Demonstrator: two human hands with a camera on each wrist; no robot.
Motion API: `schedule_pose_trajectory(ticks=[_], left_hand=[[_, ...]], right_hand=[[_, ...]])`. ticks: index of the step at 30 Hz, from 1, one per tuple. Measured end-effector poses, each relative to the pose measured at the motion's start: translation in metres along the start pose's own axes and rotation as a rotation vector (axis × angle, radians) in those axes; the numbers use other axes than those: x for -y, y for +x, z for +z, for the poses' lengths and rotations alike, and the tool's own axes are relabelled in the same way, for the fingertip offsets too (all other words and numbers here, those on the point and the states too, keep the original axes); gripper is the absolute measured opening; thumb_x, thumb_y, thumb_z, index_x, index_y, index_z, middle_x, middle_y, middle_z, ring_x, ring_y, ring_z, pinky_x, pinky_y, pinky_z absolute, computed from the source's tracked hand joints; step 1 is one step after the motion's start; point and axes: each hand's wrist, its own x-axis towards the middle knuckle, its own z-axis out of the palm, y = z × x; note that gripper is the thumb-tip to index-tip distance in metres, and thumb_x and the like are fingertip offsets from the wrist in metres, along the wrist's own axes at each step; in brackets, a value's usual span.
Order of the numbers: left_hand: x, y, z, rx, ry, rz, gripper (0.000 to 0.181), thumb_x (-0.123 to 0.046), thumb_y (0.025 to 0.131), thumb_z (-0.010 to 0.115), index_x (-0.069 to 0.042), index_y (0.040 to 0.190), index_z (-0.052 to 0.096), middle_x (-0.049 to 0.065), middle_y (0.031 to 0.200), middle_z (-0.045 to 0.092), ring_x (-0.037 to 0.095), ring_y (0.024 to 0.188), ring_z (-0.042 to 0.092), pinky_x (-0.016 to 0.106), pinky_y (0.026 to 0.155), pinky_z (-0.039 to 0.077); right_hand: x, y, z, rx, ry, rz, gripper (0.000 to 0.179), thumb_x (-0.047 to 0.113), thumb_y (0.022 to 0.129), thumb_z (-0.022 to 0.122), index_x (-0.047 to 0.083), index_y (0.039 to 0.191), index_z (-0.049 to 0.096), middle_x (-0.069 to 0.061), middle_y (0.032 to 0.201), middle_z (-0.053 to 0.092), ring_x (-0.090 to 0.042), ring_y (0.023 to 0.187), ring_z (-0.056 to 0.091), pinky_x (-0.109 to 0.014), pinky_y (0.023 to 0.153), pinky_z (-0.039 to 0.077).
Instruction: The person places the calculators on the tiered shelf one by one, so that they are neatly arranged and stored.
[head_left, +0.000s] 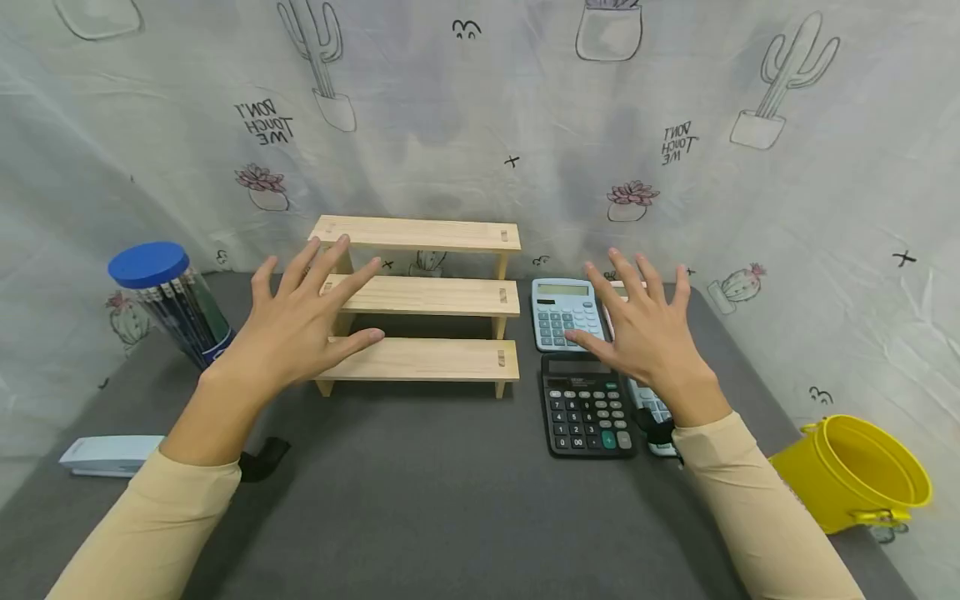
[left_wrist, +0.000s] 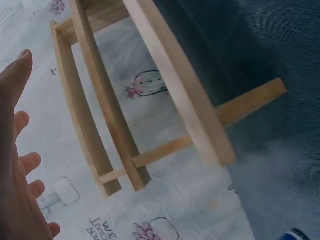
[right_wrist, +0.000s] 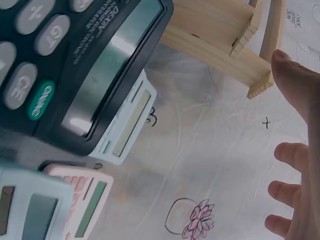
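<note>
My left hand (head_left: 296,321) is held with fingers spread, above the left end of a three-step wooden rack (head_left: 420,360), and it holds nothing. In the left wrist view the rack (left_wrist: 185,95) stands to the right of the hand (left_wrist: 20,165), apart from it. My right hand (head_left: 648,333), fingers also spread, hovers over a group of calculators. Among them are a black calculator (head_left: 588,417), a light blue one (head_left: 562,308) and another blue one (head_left: 647,397) partly hidden under the hand. The right wrist view also shows a pink calculator (right_wrist: 85,192).
A clear jar of pencils with a blue lid (head_left: 153,265) stands at the back left. Nearer on the left lies a pale blue stapler-like object (head_left: 112,455). A yellow bucket (head_left: 832,467) is at the right edge of the grey table (head_left: 450,500). Behind hangs a printed curtain (head_left: 450,108).
</note>
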Motion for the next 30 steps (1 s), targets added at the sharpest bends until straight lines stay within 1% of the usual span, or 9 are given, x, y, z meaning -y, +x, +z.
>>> schedule_pose_trajectory(ticks=[2,6,10,13,16,21,26,30], left_hand=[[0.004,-0.004,0.002,0.003,-0.015,-0.011,0.087,-0.071,0.094,0.056,-0.041,0.164,0.015,0.004,0.174,0.001,0.038,0.157,0.001,0.077,0.110,0.004],[0.011,-0.014,0.008,0.006,-0.052,-0.032,0.087,-0.069,0.093,0.060,-0.041,0.164,0.019,0.005,0.173,0.004,0.040,0.156,0.006,0.077,0.107,0.009],[0.017,-0.023,0.013,-0.031,-0.077,-0.034,0.085,-0.063,0.092,0.067,-0.039,0.163,0.025,0.009,0.171,0.012,0.044,0.151,0.016,0.075,0.103,0.016],[0.021,-0.028,0.016,-0.058,-0.095,-0.030,0.082,-0.058,0.093,0.069,-0.037,0.162,0.030,0.010,0.171,0.014,0.048,0.146,0.023,0.074,0.099,0.020],[0.025,-0.034,0.018,-0.053,-0.126,-0.035,0.081,-0.057,0.093,0.069,-0.038,0.161,0.031,0.010,0.170,0.015,0.050,0.143,0.025,0.073,0.096,0.021],[0.031,-0.043,0.024,-0.032,-0.163,-0.051,0.079,-0.055,0.093,0.070,-0.038,0.160,0.033,0.013,0.168,0.018,0.052,0.142,0.025,0.074,0.095,0.020],[0.034,-0.048,0.031,-0.049,-0.168,-0.035,0.078,-0.051,0.093,0.072,-0.037,0.160,0.034,0.018,0.164,0.023,0.055,0.137,0.028,0.073,0.091,0.023],[0.037,-0.051,0.034,-0.045,-0.176,-0.035,0.071,-0.049,0.094,0.072,-0.033,0.156,0.042,0.022,0.157,0.028,0.054,0.131,0.031,0.071,0.087,0.025]], right_hand=[[-0.002,-0.002,-0.001,0.006,0.010,0.001,0.097,0.079,0.089,0.055,0.029,0.165,0.022,-0.010,0.171,0.015,-0.041,0.155,0.012,-0.074,0.114,-0.006],[-0.008,-0.009,-0.001,0.023,0.023,0.016,0.097,0.078,0.088,0.057,0.028,0.165,0.023,-0.011,0.170,0.018,-0.043,0.154,0.013,-0.075,0.114,-0.003],[-0.016,-0.018,0.001,0.033,0.044,0.038,0.098,0.075,0.087,0.062,0.026,0.164,0.026,-0.012,0.169,0.019,-0.045,0.152,0.015,-0.076,0.114,-0.004],[-0.022,-0.026,0.004,0.036,0.058,0.048,0.097,0.073,0.087,0.064,0.025,0.164,0.027,-0.014,0.169,0.019,-0.046,0.152,0.016,-0.075,0.114,-0.005],[-0.028,-0.036,0.008,0.039,0.077,0.057,0.097,0.071,0.088,0.064,0.026,0.164,0.025,-0.014,0.169,0.019,-0.047,0.151,0.016,-0.075,0.113,-0.005],[-0.036,-0.053,0.018,0.039,0.110,0.077,0.096,0.069,0.089,0.065,0.023,0.164,0.026,-0.016,0.168,0.020,-0.049,0.149,0.018,-0.078,0.112,-0.003],[-0.043,-0.067,0.022,0.043,0.124,0.097,0.097,0.069,0.088,0.066,0.020,0.163,0.028,-0.018,0.168,0.020,-0.052,0.146,0.020,-0.079,0.110,-0.002],[-0.047,-0.074,0.025,0.043,0.152,0.111,0.098,0.068,0.087,0.067,0.020,0.163,0.028,-0.020,0.167,0.022,-0.056,0.144,0.022,-0.080,0.110,-0.001]])
